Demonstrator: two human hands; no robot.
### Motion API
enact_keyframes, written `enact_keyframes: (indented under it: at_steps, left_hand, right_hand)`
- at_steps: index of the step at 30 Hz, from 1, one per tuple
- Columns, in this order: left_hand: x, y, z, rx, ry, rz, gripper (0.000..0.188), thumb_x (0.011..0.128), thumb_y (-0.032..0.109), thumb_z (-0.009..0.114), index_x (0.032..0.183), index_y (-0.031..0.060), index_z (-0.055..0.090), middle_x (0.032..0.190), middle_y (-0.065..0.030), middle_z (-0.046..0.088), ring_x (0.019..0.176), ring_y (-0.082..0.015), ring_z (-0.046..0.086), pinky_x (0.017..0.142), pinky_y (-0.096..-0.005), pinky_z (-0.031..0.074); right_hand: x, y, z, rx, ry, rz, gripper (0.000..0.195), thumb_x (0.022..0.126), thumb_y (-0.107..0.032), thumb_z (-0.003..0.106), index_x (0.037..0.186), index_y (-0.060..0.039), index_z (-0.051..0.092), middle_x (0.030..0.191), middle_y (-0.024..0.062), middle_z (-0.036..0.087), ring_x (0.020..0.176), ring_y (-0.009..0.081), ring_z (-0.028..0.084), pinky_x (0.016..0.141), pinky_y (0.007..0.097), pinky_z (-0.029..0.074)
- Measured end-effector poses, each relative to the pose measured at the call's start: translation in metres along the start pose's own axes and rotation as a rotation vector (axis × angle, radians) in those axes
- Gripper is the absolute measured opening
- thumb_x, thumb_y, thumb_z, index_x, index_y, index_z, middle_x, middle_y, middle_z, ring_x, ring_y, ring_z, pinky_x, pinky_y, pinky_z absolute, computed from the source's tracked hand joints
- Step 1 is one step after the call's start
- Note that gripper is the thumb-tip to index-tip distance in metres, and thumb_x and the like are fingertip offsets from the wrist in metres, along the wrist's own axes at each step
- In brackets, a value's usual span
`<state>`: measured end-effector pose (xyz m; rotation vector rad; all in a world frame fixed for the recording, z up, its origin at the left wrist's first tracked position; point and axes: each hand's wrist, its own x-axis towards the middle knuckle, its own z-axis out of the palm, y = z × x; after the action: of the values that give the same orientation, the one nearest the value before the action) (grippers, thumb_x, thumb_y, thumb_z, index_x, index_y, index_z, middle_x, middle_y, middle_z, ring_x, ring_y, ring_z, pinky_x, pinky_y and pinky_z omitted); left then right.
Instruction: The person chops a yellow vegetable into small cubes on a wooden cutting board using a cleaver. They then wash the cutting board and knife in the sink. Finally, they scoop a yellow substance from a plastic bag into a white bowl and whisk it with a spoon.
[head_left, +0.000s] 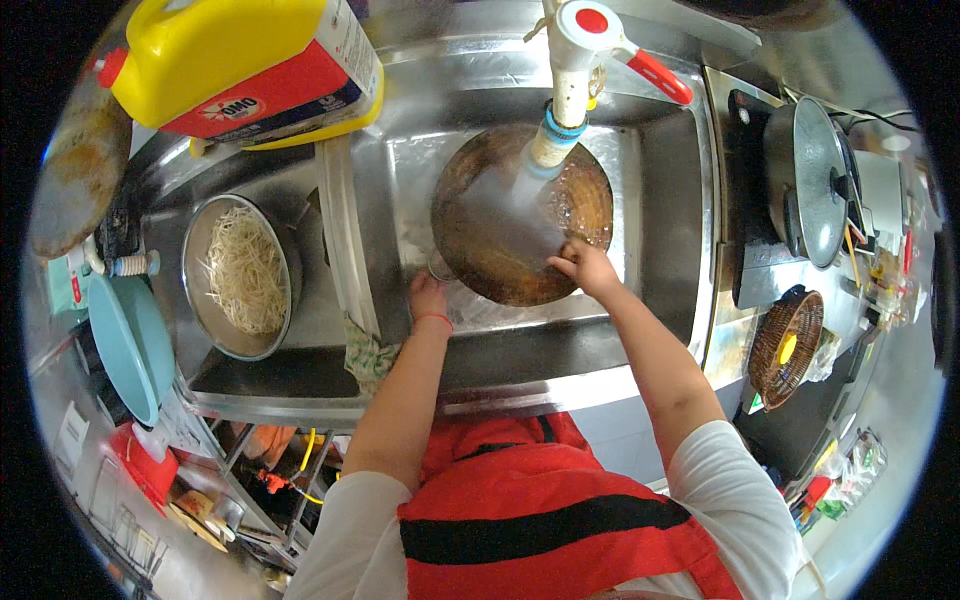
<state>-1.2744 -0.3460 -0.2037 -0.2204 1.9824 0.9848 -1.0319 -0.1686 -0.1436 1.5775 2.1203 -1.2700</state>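
Observation:
A large browned metal wok (480, 247) sits tilted in the right basin of a stainless steel sink (525, 386). Water sprays into it from a white faucet (571, 94) with a red-tipped lever. My right hand (585, 266) is at the wok's lower right rim; its thumb and fingers are close together, and something small between them cannot be made out. Down at the wok's left side, my left hand (429, 295) is closed around a loop-shaped handle (441, 265), its fingers partly hidden by blur. Steam or spray veils the middle of the wok.
Left basin: a steel bowl (285, 330) of bean sprouts (244, 270). A green patterned cloth (367, 356) hangs over the divider. A yellow OMO detergent jug (247, 75) stands behind. On the right are a lidded pot (814, 184) and a wicker basket (772, 352); at left, a blue basin (135, 345).

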Motion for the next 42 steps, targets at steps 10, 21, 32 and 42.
enact_keyframes:
  at_steps: [10, 21, 32, 42]
  left_hand:
    - [-0.028, 0.083, 0.071, 1.486, -0.528, 1.565, 0.081, 0.081, 0.058, 0.053, 0.143, 0.0115, 0.028, 0.149, -0.0084, 0.025, 0.137, -0.0269, 0.024, 0.112, -0.0512, 0.013]
    - [-0.058, 0.070, 0.182, 1.525, -0.256, 1.476, 0.075, 0.087, 0.060, 0.039, 0.146, 0.0167, 0.023, 0.153, -0.0104, 0.014, 0.140, -0.0352, 0.013, 0.108, -0.0632, 0.005]
    - [-0.079, 0.109, 0.225, 1.596, -0.223, 1.454, 0.069, 0.086, 0.054, 0.042, 0.142, 0.0155, 0.033, 0.152, -0.0083, 0.021, 0.140, -0.0378, 0.012, 0.106, -0.0648, 0.004]
    - [-0.005, 0.128, 0.079, 1.566, 0.040, 1.111, 0.058, 0.082, 0.045, 0.059, 0.131, 0.0160, 0.048, 0.140, -0.0144, 0.037, 0.127, -0.0354, 0.035, 0.102, -0.0567, 0.025]
  right_hand:
    - [-0.054, 0.044, -0.013, 0.785, 0.525, 0.403, 0.035, 0.088, -0.030, 0.064, 0.072, -0.0045, 0.046, 0.052, 0.0023, 0.048, 0.039, 0.0116, 0.046, 0.037, 0.0280, 0.037]
    - [-0.064, 0.036, -0.023, 0.901, 0.582, 0.406, 0.031, 0.089, -0.029, 0.063, 0.076, -0.0048, 0.048, 0.051, 0.0016, 0.048, 0.039, 0.0105, 0.045, 0.037, 0.0265, 0.036]
    - [-0.071, 0.032, -0.043, 0.703, 0.597, 0.397, 0.033, 0.087, -0.029, 0.064, 0.077, -0.0021, 0.051, 0.053, 0.0053, 0.053, 0.041, 0.0120, 0.050, 0.042, 0.0285, 0.041]
    - [-0.062, 0.032, -0.037, 0.833, 0.522, 0.286, 0.031, 0.090, -0.028, 0.062, 0.076, -0.0037, 0.048, 0.053, 0.0018, 0.050, 0.041, 0.0103, 0.046, 0.040, 0.0273, 0.039]
